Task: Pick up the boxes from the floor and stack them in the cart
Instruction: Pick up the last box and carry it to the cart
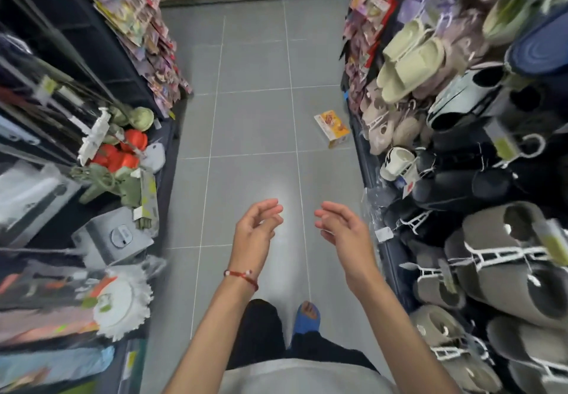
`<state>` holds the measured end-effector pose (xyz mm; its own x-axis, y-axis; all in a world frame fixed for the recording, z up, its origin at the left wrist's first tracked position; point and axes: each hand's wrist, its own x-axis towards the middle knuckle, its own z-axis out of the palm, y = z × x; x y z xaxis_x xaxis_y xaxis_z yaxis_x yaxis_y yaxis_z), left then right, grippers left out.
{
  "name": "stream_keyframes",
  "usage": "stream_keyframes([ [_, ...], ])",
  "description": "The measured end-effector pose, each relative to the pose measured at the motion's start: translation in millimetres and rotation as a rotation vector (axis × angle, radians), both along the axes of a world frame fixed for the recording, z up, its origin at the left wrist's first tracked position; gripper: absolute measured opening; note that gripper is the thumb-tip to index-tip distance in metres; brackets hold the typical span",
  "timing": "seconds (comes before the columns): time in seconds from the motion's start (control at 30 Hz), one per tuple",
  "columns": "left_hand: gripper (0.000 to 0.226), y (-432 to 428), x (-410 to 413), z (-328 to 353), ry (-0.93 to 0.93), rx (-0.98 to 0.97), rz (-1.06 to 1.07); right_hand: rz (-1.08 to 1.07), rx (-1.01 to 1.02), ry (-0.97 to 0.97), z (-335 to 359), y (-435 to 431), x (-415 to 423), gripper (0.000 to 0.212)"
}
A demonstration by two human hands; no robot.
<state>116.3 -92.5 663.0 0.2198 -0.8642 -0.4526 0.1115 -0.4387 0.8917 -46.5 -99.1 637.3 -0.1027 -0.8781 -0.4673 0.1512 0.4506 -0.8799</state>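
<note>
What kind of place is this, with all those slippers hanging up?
Most likely a shop aisle. On the right, pale green foam slippers hang for sale among many other pairs, colourful hanging packets crowd the left side, and a grey tiled walkway runs between the two displays.

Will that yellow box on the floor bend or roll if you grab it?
The yellow box looks like card with straight edges, so probably stiff. Its flat sides shouldn't roll. On the smooth tile floor it may slide if nudged.

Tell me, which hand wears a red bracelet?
The left hand: a red bracelet circles its wrist, while the right hand has a bare wrist.
</note>
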Motion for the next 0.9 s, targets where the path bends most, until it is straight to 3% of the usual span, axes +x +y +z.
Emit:
stream_keyframes([
  [0.6,0.023,-449,14,-17,0.003,0.026,-0.213,-0.173,0.083,0.089,-15,-394,12,0.024],
  [0.9,0.024,-636,-14,-29,-0.031,0.107,-0.318,-0.289,0.186,0.036,-33,-556,-14,0.024],
])
